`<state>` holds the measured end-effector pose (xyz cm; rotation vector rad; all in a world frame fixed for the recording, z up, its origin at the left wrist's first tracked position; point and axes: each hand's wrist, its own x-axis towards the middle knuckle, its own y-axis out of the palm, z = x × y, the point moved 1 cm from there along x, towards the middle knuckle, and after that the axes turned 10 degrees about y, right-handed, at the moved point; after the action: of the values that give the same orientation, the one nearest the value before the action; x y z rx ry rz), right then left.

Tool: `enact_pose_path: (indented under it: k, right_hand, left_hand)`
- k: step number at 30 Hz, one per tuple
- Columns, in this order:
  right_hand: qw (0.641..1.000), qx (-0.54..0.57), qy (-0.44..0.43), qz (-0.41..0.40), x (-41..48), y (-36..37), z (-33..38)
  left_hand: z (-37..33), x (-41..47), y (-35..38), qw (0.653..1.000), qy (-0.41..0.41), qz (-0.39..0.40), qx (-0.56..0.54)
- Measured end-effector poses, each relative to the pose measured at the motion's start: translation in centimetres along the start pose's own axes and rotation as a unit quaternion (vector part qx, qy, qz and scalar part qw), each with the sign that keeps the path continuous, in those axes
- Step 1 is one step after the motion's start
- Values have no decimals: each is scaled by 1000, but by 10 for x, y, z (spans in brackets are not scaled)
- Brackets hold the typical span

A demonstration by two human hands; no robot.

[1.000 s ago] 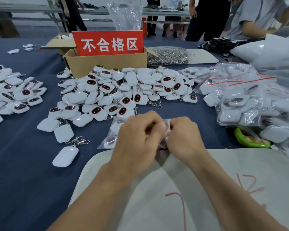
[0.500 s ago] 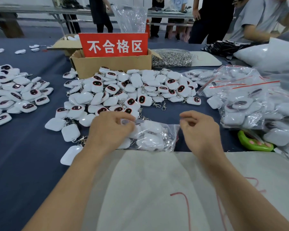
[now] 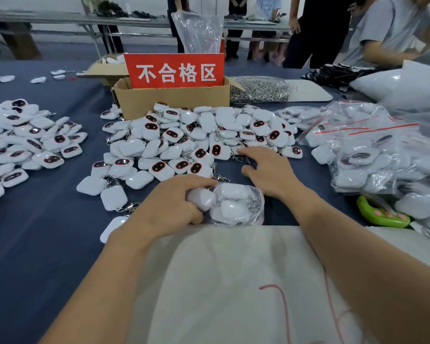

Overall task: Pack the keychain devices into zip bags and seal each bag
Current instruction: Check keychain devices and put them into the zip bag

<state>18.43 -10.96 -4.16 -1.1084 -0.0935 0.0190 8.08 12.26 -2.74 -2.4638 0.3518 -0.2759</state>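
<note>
An open cardboard box (image 3: 174, 101) stands on the dark blue tabletop (image 3: 35, 232), a red sign (image 3: 174, 70) with white characters upright in it. Metal clasps (image 3: 258, 89) lie heaped just right of it. A white sheet (image 3: 233, 281) with red marks covers the near edge.

Not much of me in shot, just two arms. My left hand (image 3: 169, 207) and right hand (image 3: 271, 175) are both bare, and the left forearm (image 3: 104, 281) and right forearm (image 3: 358, 256) are bare skin all the way back to the bottom edge of the picture. Where a sleeve starts I can't tell, that's past the frame. Both forearms look slim and smooth, and the wide lens makes them balloon toward the camera. Knuckles show as soft bumps on the left hand. The nails are too small and blurry to make out.
</note>
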Motion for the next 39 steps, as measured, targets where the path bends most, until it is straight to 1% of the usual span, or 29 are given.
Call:
enact_pose_path:
  k: [2,4,5,7,9,11,13,15,17,19,21,23,25,27,32,35,39]
  right_hand:
    - [1000,2,-2,-19,2,1,0]
    - [999,10,-8,-37,1,1,0]
    - [999,15,-14,-41,0,0,1]
    - [999,15,-24,-35,0,0,1]
    - [1000,6,-14,-26,2,2,1]
    - [1000,2,-1,-25,3,3,0]
    - [1000,6,2,-28,3,3,-1]
    - [999,11,2,-30,4,3,-2]
    - [999,15,3,-31,5,4,-3]
    - [999,16,2,-33,5,4,-4]
    - [999,17,2,-33,5,4,-4]
    - [999,17,2,-35,6,4,-3]
    - [999,15,0,-41,8,4,-2]
    - [999,16,-3,-43,10,3,-1]
    - [999,29,7,-32,18,4,-4]
    - [999,33,8,-30,20,5,-5]
    - [1000,8,-2,-25,20,6,-5]
  left_hand:
    - [2,7,-1,1000,-19,6,-14]
    - [6,13,-6,995,-56,15,-76]
    - [12,12,-9,993,-56,17,-106]
    - [19,8,-11,993,-50,8,-103]
    - [19,6,-12,995,-53,-12,-83]
    - [20,4,-10,993,-41,-27,-106]
    - [16,6,-6,989,-24,-59,-132]
    - [12,9,-3,990,4,-86,-111]
    - [11,9,4,994,28,-85,-57]
    - [12,10,7,996,19,-82,-21]
    - [11,11,7,996,15,-88,-19]
    - [3,11,10,995,35,-89,-29]
    - [-5,11,13,994,66,-82,-6]
    - [-11,12,15,995,77,-62,23]
    - [-11,11,12,996,54,1,74]
    - [-15,13,13,995,48,11,82]
    - [-19,12,16,995,69,5,76]
